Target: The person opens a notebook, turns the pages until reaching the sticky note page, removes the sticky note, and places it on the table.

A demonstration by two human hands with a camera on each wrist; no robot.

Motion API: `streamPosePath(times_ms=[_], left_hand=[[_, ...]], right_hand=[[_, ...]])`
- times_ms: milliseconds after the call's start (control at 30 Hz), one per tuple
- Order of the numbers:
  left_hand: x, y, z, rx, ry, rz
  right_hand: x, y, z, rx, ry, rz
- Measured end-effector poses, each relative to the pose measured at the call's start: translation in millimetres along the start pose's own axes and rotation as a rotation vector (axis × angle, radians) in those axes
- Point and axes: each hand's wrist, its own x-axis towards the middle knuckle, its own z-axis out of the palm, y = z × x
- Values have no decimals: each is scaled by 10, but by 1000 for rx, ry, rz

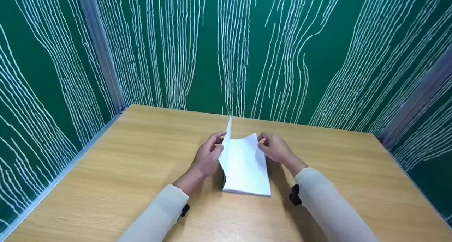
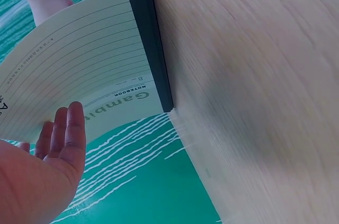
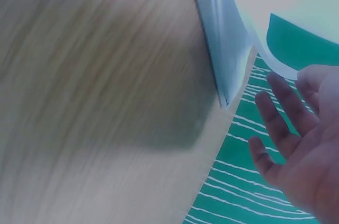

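Observation:
A notebook (image 1: 245, 168) lies opened on the wooden table, its white pages facing up. Its lined cover (image 2: 79, 60), printed "Gambit" and "NOTEBOOK", stands raised on the left, bound by a dark spine strip (image 2: 151, 44). My left hand (image 1: 208, 155) rests against the outside of that raised part; in the left wrist view its fingers extend toward the cover. At the far right corner, my right hand (image 1: 277, 148) pinches a white page (image 3: 283, 68) between thumb and forefinger, its other fingers spread loosely. The page curls upward there. The left thumb is hidden in the left wrist view.
The wooden table (image 1: 116, 171) reaches back to a green wall (image 1: 204, 83) with wavy white lines. Similar panels flank both sides, with grey posts (image 1: 100, 48) at the corners. Light sleeves (image 1: 159, 213) cover both forearms.

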Motion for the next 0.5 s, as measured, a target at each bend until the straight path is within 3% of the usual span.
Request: streamPosePath(times_ms=[500], left_hand=[[8, -17, -19, -2, 14, 0]], right_hand=[[-134, -236, -10, 53, -51, -73]])
